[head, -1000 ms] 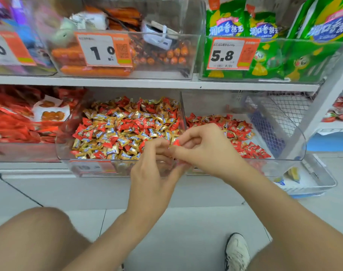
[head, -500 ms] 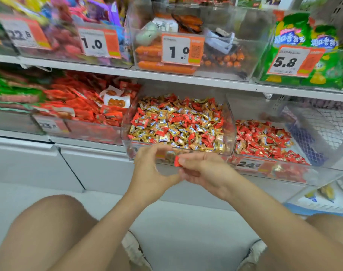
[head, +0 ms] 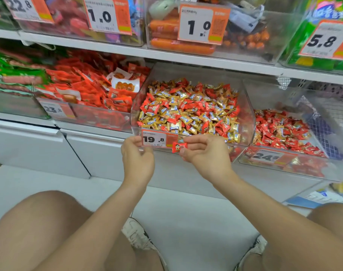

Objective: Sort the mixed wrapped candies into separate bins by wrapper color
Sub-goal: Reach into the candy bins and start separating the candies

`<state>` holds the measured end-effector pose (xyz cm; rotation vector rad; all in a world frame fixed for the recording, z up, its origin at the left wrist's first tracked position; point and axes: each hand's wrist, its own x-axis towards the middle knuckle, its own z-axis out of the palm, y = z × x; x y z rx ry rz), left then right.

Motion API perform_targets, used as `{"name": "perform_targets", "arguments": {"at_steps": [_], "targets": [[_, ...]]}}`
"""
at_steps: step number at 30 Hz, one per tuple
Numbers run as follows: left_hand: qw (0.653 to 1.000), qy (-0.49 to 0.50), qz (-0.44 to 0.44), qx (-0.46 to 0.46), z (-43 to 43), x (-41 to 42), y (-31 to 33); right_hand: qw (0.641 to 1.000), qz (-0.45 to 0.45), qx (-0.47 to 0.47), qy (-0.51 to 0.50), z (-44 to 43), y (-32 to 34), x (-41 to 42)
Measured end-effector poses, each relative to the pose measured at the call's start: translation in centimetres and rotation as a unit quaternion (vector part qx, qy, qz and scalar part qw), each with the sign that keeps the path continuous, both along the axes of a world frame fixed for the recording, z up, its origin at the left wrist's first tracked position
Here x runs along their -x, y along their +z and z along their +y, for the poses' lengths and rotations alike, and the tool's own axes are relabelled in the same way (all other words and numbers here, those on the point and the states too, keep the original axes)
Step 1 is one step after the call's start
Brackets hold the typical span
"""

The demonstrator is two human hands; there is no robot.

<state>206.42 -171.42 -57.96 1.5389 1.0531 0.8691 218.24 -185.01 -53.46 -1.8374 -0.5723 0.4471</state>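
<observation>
Hands that met half a second ago have drawn apart, and the camera has moved closer to the bins.

Head view: the right hand point(head: 207, 153) pinches a small red-wrapped candy with a cartoon face point(head: 178, 147) between thumb and fingertips. The candy sits just below the front edge of the clear plastic bin of mixed red and gold candies point(head: 139, 98), beside that bin's orange-and-white 19.8 price tag point(head: 157, 139). The left hand point(head: 138, 159) hovers near the tag's left end, fingers loosely curled with nothing visible in them. Next along the white lower shelf point(head: 26, 119), to the right, stands the clear plastic bin holding only red candies point(head: 264, 94).

The pinch looks light and catches only part of the wrapper, so the candy could slip and fall to the floor during the carry to the right. The mixed bin is the nearest opening, so an early release would drop the candy back among the gold ones. The red bin's front wall looks low, so a tossed candy might bounce over it.
</observation>
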Motion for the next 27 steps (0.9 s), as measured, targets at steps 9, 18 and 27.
{"name": "perform_targets", "arguments": {"at_steps": [9, 18, 27], "targets": [[0.993, -0.036, -0.034, 0.11, 1.0, 1.3, 0.9, 0.995, -0.1, 0.01, -0.002, 1.8, -0.9, 0.8], [0.989, -0.009, -0.03, 0.145, 0.6, 1.5, 1.8, 0.989, -0.147, 0.024, -0.003, 2.2, -0.7, 1.3], [0.914, -0.06, 0.318, -0.242, -1.7, 1.5, 3.7, 0.965, -0.263, 0.012, 0.007, -0.2, 3.9, -0.2]]}}
